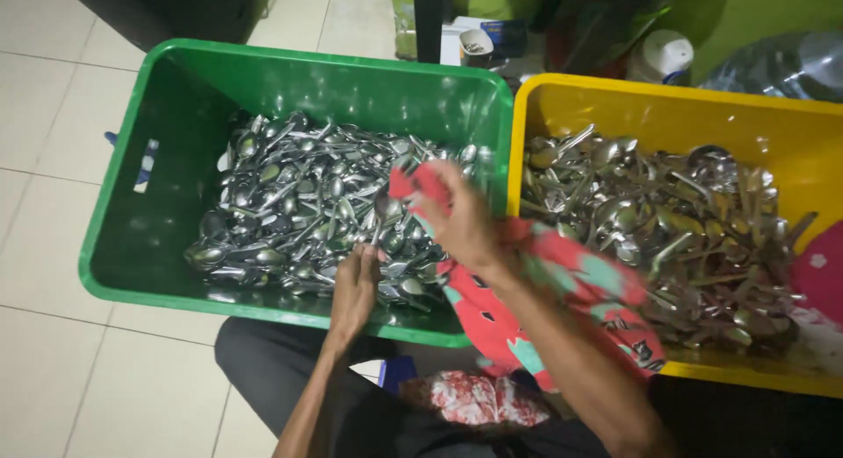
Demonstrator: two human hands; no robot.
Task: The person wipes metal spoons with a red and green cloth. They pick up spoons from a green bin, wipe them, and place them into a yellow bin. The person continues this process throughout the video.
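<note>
Over the green crate (167, 98), your left hand (354, 291) is clamping the handle of a spoon (384, 214) standing nearly upright, while your right hand (465, 223), the nearer one, is closing a red cloth (562, 278) around its bowl.

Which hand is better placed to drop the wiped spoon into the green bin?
Left, probably. The left hand grips the spoon by its handle, right over the green bin. The right hand is wrapped in the cloth.
</note>
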